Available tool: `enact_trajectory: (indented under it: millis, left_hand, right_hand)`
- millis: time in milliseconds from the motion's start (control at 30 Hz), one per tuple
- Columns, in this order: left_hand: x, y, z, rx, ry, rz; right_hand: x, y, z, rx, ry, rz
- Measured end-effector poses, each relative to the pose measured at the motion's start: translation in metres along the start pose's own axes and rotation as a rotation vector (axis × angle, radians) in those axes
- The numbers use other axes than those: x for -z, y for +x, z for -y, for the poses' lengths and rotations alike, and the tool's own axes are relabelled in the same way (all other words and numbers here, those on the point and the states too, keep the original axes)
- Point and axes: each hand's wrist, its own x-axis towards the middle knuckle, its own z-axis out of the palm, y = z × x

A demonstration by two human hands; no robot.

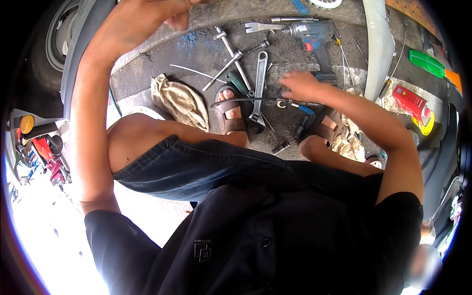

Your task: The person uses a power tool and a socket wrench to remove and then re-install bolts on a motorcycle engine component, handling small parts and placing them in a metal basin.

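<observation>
My left hand (167,14) is raised at the top edge, fingers curled and partly out of frame; what it touches is hidden. My right hand (300,87) hovers over the tools with loosely bent fingers apart, nothing visible in them. Just below it lie a black cable (231,100) and a blue-handled tool (305,109). Nearby are a large adjustable wrench (260,73), two crossed T-handle wrenches (227,44), a dark green tool (236,82) and a cordless drill (312,39) beside a forked metal tool (255,27).
Tan rags (179,101) lie by my sandaled feet (230,110). A red can (410,104) and green-orange container (425,63) stand at right. A pale curved panel (373,44) rises right of the drill. A wheel (56,39) and red vehicles (46,152) are at left.
</observation>
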Motion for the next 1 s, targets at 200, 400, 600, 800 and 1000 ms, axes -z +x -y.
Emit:
enact_trajectory:
  millis: [200, 400, 600, 800, 1000]
  left_hand:
    - [0.009, -0.005, -0.006, 0.024, -0.047, -0.001]
    - [0.014, -0.005, -0.007, -0.001, -0.006, 0.004]
    - [0.023, -0.005, 0.014, -0.185, -0.144, -0.085]
    - [0.007, 0.029, 0.038, -0.130, 0.236, 0.077]
    - [-0.060, 0.030, 0.070, 0.091, 0.288, 0.402]
  right_hand:
    - [-0.020, 0.009, 0.025, 0.091, -0.020, 0.091]
    - [-0.004, 0.004, 0.023, -0.016, 0.095, 0.174]
    - [0.025, 0.045, 0.015, -0.141, 0.137, 0.008]
    - [0.048, 0.104, -0.030, -0.154, -0.211, -0.289]
    - [0.033, 0.100, -0.030, -0.101, -0.036, -0.411]
